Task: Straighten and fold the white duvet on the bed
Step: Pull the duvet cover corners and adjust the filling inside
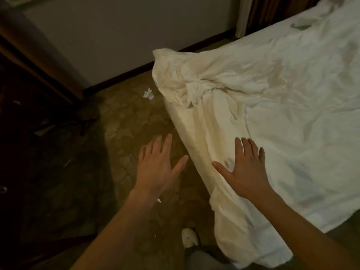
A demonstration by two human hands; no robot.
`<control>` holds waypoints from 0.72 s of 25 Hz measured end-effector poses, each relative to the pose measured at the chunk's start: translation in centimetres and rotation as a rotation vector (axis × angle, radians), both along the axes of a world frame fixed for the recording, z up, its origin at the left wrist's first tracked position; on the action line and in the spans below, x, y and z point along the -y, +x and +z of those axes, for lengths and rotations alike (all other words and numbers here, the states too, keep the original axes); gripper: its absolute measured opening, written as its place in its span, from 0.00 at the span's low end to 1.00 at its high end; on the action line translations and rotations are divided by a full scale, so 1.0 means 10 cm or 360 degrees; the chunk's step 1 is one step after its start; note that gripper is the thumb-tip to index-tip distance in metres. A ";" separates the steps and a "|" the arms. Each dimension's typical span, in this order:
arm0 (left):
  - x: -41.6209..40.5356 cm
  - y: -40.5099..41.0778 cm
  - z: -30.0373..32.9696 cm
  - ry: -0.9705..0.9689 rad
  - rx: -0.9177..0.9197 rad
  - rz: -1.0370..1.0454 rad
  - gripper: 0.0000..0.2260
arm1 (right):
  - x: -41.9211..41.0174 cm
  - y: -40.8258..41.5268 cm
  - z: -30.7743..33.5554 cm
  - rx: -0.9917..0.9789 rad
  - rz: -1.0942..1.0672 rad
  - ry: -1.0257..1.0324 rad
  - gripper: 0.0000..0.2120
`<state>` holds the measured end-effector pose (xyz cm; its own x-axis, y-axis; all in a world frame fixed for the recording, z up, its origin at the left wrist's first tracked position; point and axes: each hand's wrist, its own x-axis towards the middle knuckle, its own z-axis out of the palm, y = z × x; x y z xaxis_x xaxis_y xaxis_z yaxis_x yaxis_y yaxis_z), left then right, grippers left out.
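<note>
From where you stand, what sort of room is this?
Most likely a bedroom, perhaps a hotel room: a bed covered by a rumpled white duvet, patterned carpet littered with scraps of tissue, and a curtain by the wall.

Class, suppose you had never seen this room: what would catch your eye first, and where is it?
The crumpled white duvet fills the right side, bunched into a heap at its near-left corner. The right hand lies flat on its edge, while the left hand hovers open above the patterned carpet. A scrap of tissue lies beside the bed.
</note>
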<state>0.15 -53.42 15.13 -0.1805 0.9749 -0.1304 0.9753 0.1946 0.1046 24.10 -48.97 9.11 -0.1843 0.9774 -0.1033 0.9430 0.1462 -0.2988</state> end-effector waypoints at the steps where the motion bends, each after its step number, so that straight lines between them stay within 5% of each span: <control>1: -0.13 -0.11 0.00 -0.0005 0.0030 -0.0048 0.38 | -0.01 -0.08 0.02 -0.0013 -0.0088 -0.0029 0.55; 18: -2.47 -1.20 -0.97 -0.0294 0.0183 -0.1253 0.43 | -0.39 -1.84 -0.57 -0.0310 -0.1506 -0.0198 0.55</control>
